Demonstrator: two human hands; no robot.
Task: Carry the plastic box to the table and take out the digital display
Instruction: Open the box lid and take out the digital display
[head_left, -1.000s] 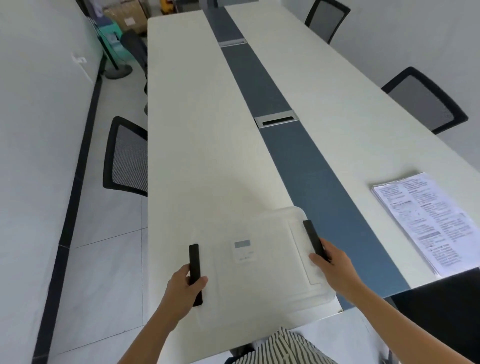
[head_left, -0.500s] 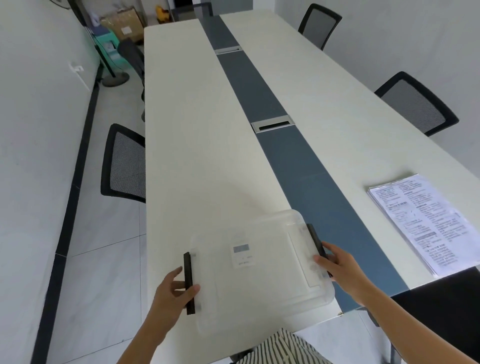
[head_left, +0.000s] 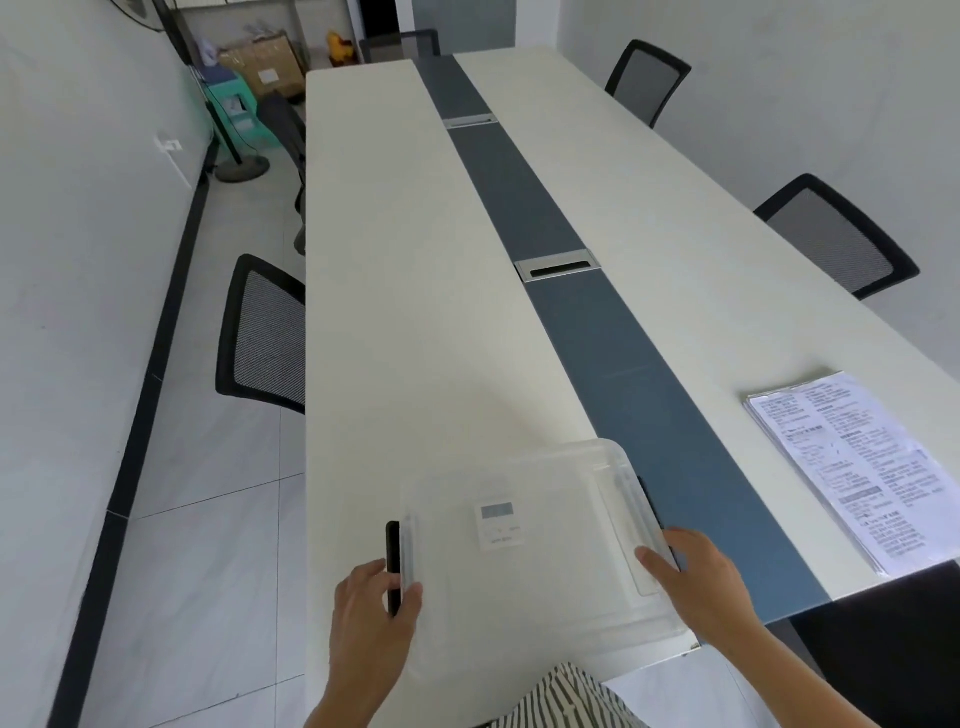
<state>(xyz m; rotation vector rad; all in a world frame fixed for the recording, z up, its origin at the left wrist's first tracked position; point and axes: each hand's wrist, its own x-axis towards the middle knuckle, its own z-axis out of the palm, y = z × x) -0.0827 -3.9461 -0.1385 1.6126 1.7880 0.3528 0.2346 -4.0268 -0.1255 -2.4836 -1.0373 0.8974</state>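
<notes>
A clear plastic box (head_left: 540, 587) with its lid on rests on the near end of the long white table (head_left: 415, 312). Through the lid I see a small white digital display (head_left: 500, 526) lying inside. My left hand (head_left: 371, 608) grips the black latch (head_left: 393, 551) on the box's left side. My right hand (head_left: 701, 582) holds the box's right edge over the other black latch, thumb on the lid.
A stack of printed papers (head_left: 857, 462) lies on the table to the right. A blue-grey strip (head_left: 597, 338) with cable hatches runs down the table's middle. Black mesh chairs (head_left: 262, 338) stand along both sides. Boxes and a fan base sit at the far left.
The left black latch has swung from lying flat to standing against the box's side. Both hands stay on the box's ends, and the view has tilted up.
</notes>
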